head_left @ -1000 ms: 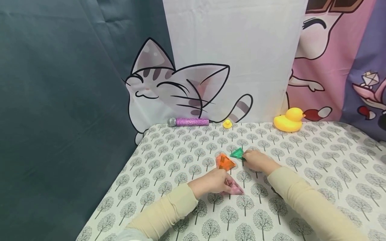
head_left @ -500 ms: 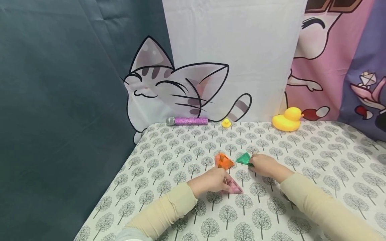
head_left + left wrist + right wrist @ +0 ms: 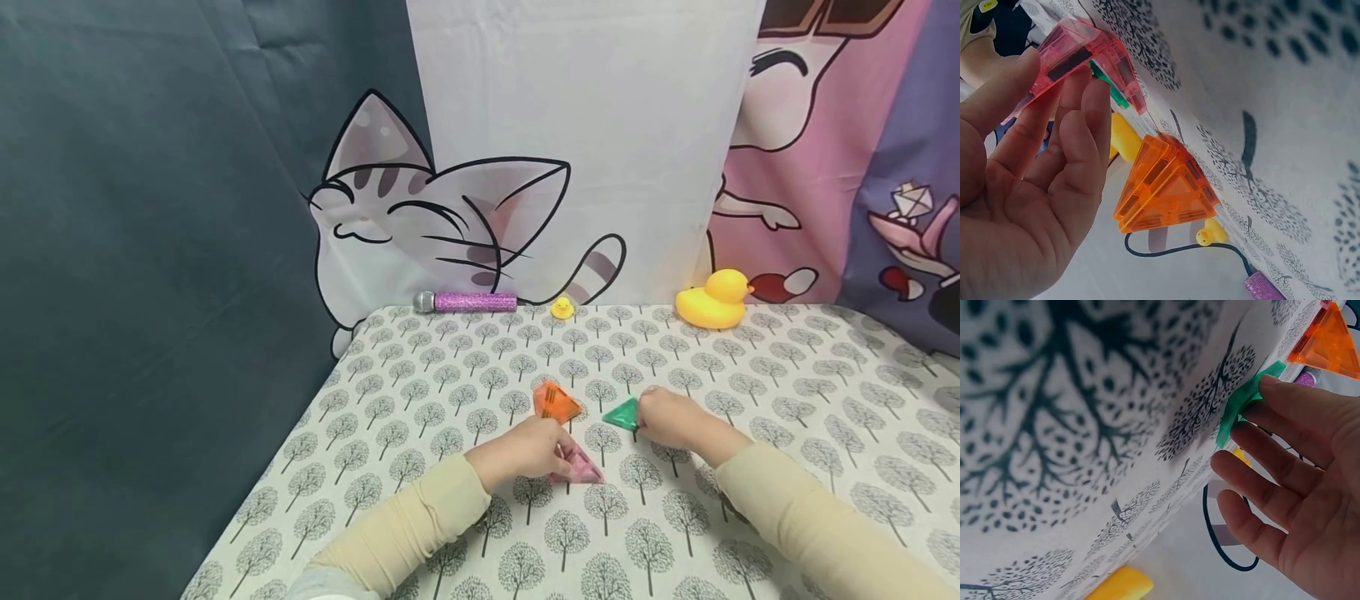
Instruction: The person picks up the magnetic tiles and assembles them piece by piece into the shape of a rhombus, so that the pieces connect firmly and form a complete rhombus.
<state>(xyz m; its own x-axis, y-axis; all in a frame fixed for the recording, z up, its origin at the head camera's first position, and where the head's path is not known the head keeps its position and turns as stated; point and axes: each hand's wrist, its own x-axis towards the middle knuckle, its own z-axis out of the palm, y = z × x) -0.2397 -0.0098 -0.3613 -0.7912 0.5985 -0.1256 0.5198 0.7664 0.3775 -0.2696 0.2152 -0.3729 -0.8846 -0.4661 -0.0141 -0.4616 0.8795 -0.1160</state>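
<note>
My left hand (image 3: 525, 450) pinches a pink see-through magnetic tile shape (image 3: 585, 469) between thumb and fingers, low over the cloth. In the left wrist view, a second pink face slants down from the held one. Just beyond that hand stands an orange magnetic tile pyramid (image 3: 557, 403), with a reddish side at its left. To the right, my right hand (image 3: 667, 418) pinches a green triangular magnetic tile (image 3: 622, 414) by its right side. The right wrist view has the thumb on the green tile (image 3: 1244, 403), which lies low along the cloth, with the lower fingers spread loosely.
A tree-print cloth (image 3: 420, 517) covers the table. Along the back edge lie a purple glittery microphone (image 3: 472, 302), a small yellow duck (image 3: 562, 308) and a large yellow duck (image 3: 711, 302). Printed curtains (image 3: 600, 108) hang behind.
My right hand has drawn the green tile to the right and toward me, away from the orange pyramid. The left hand and the pink shape have stayed in place.
</note>
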